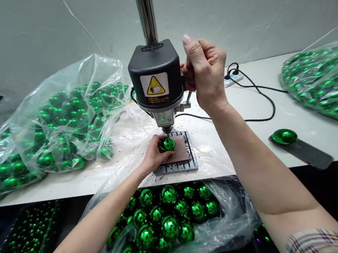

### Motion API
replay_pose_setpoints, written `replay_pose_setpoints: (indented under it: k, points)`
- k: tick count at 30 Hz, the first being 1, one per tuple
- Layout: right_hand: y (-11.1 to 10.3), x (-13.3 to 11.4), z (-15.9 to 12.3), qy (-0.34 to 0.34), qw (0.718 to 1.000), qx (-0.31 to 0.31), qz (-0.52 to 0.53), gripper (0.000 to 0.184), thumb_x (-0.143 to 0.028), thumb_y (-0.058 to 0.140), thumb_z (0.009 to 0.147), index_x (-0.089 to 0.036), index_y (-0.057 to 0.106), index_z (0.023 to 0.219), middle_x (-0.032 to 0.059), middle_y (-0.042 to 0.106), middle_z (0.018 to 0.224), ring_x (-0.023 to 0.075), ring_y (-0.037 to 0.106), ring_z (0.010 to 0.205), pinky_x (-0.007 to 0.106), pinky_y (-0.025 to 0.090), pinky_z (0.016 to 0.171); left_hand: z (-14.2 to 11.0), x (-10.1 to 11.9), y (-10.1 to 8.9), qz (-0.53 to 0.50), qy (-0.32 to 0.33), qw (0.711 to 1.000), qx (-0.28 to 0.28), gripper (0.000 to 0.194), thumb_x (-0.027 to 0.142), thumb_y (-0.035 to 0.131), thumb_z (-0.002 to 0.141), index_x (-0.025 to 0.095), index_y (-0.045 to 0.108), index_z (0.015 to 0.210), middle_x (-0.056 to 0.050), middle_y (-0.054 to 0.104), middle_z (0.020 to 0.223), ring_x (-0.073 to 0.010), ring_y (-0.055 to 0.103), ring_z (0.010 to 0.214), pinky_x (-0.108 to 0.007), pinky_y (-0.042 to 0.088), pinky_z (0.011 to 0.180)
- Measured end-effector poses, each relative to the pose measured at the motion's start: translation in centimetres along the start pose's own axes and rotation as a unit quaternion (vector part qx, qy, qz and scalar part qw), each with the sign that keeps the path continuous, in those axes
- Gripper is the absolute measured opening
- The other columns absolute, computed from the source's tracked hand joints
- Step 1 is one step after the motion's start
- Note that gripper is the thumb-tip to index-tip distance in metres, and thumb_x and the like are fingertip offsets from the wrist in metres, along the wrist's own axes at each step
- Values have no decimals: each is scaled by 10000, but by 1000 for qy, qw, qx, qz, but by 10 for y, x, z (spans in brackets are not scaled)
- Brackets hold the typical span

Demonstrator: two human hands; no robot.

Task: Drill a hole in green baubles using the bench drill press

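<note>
A glossy green ball [168,144] is sitting under a drill press [153,70], the left hand [155,154] gripping it; at one o'clock the right hand [206,72] is clutching the lever [189,98]. A yellow-triangle hand-warning label [154,85] is bearing illegible print; a white table [278,118] is meeting a gray wall [252,22].

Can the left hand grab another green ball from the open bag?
Probably yes: the open bag is close and its top balls are uncovered. The left hand holds a ball under the drill, though, so it may need to let go.
</note>
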State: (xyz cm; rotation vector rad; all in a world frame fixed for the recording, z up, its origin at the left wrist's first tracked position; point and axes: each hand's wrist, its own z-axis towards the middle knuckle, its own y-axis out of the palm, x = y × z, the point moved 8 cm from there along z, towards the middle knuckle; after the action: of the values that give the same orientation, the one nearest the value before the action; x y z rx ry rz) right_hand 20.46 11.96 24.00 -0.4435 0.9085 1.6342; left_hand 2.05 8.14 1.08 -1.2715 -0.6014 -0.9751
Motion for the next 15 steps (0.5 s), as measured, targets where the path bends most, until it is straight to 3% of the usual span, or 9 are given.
replay_pose_setpoints:
  k: [4, 9, 15]
  points:
    - [-1, -1, -1, 24, 1000, 11, -14, 542, -382, 685, 936, -224, 336, 552, -63, 332, 487, 63, 270, 412, 256, 261, 386, -5, -2, 3, -22, -7, 1000, -1, 524, 207, 820, 666, 206, 594, 1139, -51, 651, 1046, -195, 600, 902, -320, 486, 766]
    - [-1, -2, -3, 32, 999, 11, -6, 561, -463, 697, 913, -227, 337, 553, -68, 331, 481, 67, 241, 403, 269, 223, 374, -6, -8, -4, -15, -26, 999, 15, 531, 189, 816, 675, 195, 601, 1160, -58, 664, 1065, -197, 606, 905, -347, 497, 814]
    - [0, -3, -3, 20, 999, 14, -27, 598, -579, 674, 894, -237, 301, 577, -56, 319, 513, 78, 260, 440, 270, 268, 377, 2, 6, 4, 36, 38, 998, -29, 530, 151, 819, 661, 223, 632, 1152, -62, 599, 1120, -234, 592, 1007, -378, 502, 853]
